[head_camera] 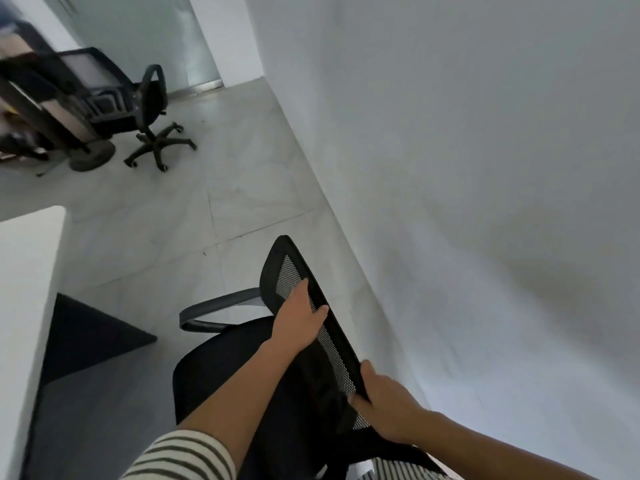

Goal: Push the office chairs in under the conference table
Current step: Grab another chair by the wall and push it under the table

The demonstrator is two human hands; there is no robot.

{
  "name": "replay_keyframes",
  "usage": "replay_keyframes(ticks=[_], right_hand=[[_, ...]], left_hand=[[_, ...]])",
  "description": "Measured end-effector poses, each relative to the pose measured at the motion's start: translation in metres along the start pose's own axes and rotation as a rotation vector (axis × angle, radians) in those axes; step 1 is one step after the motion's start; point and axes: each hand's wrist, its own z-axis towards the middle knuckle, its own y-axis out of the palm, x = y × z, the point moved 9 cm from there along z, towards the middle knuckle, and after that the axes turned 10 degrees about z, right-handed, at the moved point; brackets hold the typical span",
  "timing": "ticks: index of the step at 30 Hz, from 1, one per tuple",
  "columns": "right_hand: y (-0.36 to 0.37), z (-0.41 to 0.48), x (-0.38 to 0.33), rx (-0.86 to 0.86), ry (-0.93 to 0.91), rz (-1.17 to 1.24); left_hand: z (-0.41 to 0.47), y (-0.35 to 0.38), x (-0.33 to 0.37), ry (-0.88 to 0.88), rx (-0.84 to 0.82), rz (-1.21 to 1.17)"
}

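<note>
Between the white table (27, 271) on my left and the white wall (485, 168) on my right, I stand over a black mesh-backed office chair (242, 358). Its backrest (322, 323) lies near the wall, and its seat faces the table, with one grey armrest (214, 308) showing on the far side. My left hand (298, 323) lies over the top edge of the backrest, fingers curled onto the mesh. My right hand (388, 407) clasps the same edge nearer to me, thumb on the inner face. Both grasp the chair; neither is free.

Two chairs are in view. The second chair (149, 112) stands well apart at the far end of the room, on its five-star wheeled base, beside a blurred dark stand with a round foot (93, 155). Tiled floor (225, 202) lies open between the two chairs. A dark mat or shadow (86, 334) lies under the table edge, just beside the seat of my chair. The chair is not yet under the table; a strip of bare floor separates seat and table edge. A doorway (166, 39) shows at the far end.
</note>
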Motion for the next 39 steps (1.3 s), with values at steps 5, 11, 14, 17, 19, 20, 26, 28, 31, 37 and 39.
replay_keyframes(ticks=[5,11,14,17,19,20,26,28,31,37,39], right_hand=[[0.052,-0.004,-0.025,-0.222,-0.007,-0.004],[0.041,0.012,-0.005,-0.199,0.028,0.071],[-0.01,0.042,-0.005,-0.068,0.003,-0.061],[-0.046,0.086,-0.035,0.017,-0.09,-0.245],[-0.057,0.115,-0.074,0.059,-0.234,-0.3],[-0.057,0.128,-0.097,0.077,-0.325,-0.319],[0.004,0.164,-0.227,0.059,-0.95,-0.491],[0.048,0.174,-0.239,-0.089,-1.014,-0.572],[0.112,0.17,-0.238,-0.22,-1.046,-0.754],[0.147,0.155,-0.234,-0.191,-1.12,-0.904],[0.153,0.16,-0.244,-0.159,-1.141,-0.882]], left_hand=[[-0.031,-0.004,-0.054,-0.105,-0.021,-0.159],[-0.061,0.002,-0.1,-0.231,-0.029,-0.201],[-0.077,-0.001,-0.12,-0.269,-0.03,-0.241],[-0.091,-0.004,-0.142,-0.306,-0.042,-0.28],[-0.103,-0.004,-0.157,-0.368,-0.04,-0.284],[-0.111,-0.003,-0.164,-0.405,-0.021,-0.291],[-0.195,0.011,-0.193,-0.772,0.206,-0.447],[-0.238,0.021,-0.198,-0.927,0.276,-0.355],[-0.297,0.024,-0.209,-1.157,0.438,-0.096],[-0.347,0.029,-0.24,-1.406,0.569,-0.001],[-0.346,0.023,-0.25,-1.402,0.574,0.037]])
